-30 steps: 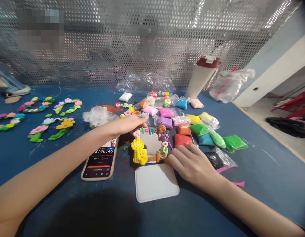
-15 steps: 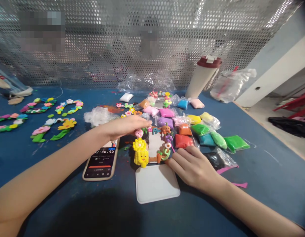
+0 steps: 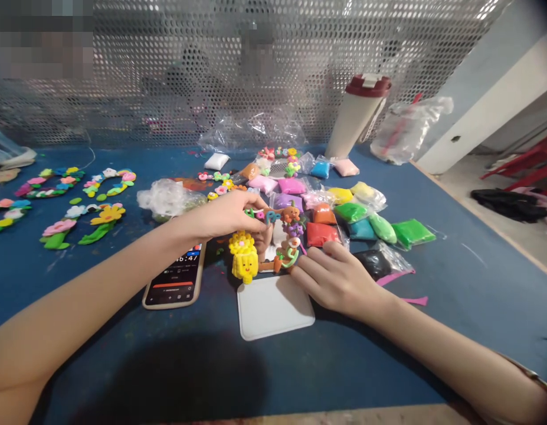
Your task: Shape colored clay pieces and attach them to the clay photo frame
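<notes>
A small mirror (image 3: 269,252) framed with clay figures stands tilted on the table, partly reflecting a person. A yellow clay figure with a flower (image 3: 245,260) covers its left side; an orange clay figure (image 3: 291,212) is at the top right corner. My left hand (image 3: 226,213) grips the upper left of the mirror's frame, thumb in front and fingers above. By the lower right corner, my right hand (image 3: 337,280) is closed with curled fingers, its fingertips hidden at the frame's edge. A flat white panel (image 3: 275,310) lies just below the mirror.
A phone (image 3: 173,280) lies left of the mirror. Several bags of coloured clay, such as a red one (image 3: 321,234), spread behind and to the right. A tumbler (image 3: 355,118) and a plastic bag (image 3: 399,133) stand far right. Clay-decorated rings (image 3: 109,184) lie left.
My left hand's thumb has come down over the front of the frame's upper left. The mirror has tilted and now reflects a person. My right hand stays by the lower right corner.
</notes>
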Demonstrator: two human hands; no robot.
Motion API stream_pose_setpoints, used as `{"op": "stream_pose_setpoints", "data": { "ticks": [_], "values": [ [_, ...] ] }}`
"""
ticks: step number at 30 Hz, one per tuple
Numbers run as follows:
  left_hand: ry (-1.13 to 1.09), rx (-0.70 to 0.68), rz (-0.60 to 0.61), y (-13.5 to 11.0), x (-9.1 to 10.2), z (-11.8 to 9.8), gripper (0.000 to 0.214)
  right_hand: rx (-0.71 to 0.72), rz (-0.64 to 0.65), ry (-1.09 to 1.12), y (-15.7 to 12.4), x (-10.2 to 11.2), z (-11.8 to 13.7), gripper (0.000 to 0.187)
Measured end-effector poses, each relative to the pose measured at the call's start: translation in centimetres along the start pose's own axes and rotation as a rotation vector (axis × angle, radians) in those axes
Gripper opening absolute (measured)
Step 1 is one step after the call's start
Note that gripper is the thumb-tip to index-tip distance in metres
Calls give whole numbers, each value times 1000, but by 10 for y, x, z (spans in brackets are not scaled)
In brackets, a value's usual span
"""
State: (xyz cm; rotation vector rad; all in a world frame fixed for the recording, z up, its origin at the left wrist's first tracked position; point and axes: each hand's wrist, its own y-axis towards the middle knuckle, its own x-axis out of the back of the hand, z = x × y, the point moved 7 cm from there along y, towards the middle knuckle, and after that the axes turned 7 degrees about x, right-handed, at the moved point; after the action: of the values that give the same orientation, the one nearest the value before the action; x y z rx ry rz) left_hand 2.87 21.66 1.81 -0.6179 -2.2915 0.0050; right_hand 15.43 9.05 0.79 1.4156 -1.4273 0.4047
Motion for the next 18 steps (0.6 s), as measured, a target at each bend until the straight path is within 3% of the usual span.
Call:
{"op": "stream_pose_setpoints", "data": {
  "ticks": [4, 9, 11, 15, 18],
  "values": [
    [27, -68, 24, 0, -3, -6, 27, 9, -9, -15, 0, 2, 1, 35],
    [61, -111, -52, -1, 5, -11, 28, -42, -3, 58, -4, 0, -3, 31],
    [75, -145, -70, 0, 7, -13, 26, -158, -31, 155, -7, -1, -12, 30],
    [90, -225, -92, 3, 12, -17, 29, -539, -165, 407, -19, -2, -39, 26],
    [91, -255, -121, 4, 16, -18, 32, -679, -218, 433, -25, -3, -48, 22]
  ]
}}
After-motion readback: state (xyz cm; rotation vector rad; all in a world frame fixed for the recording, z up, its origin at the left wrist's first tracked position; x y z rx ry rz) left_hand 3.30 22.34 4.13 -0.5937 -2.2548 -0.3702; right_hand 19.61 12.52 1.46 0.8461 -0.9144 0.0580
